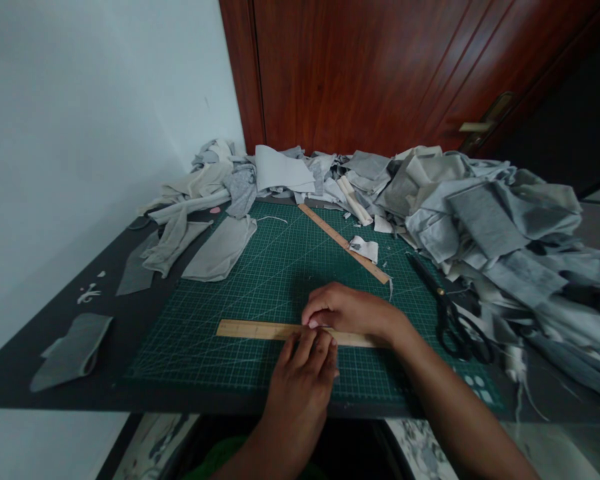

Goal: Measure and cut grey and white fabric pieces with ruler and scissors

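Observation:
A wooden ruler (253, 329) lies crosswise on the green cutting mat (205, 363) in front of me. My left hand (303, 367) presses down on the ruler's middle from the near side, its fingers bent and close together. Just beyond it, my right hand (343, 310) curls over the ruler's far edge with thumb and fingertips pinched. A thin, dark sliver shows by those fingertips, too small to name. The hands touch or nearly touch each other. Part of the ruler is hidden under them, and its right end reaches beneath my right wrist.
A second wooden ruler (343, 241) lies slantwise farther back, with a white fabric scrap (364, 249) on it. Black scissors (453, 327) rest at the right. Heaped grey fabric (485, 213) fills the back and right. Folded grey pieces (223, 250) lie left, before a wooden door (360, 73).

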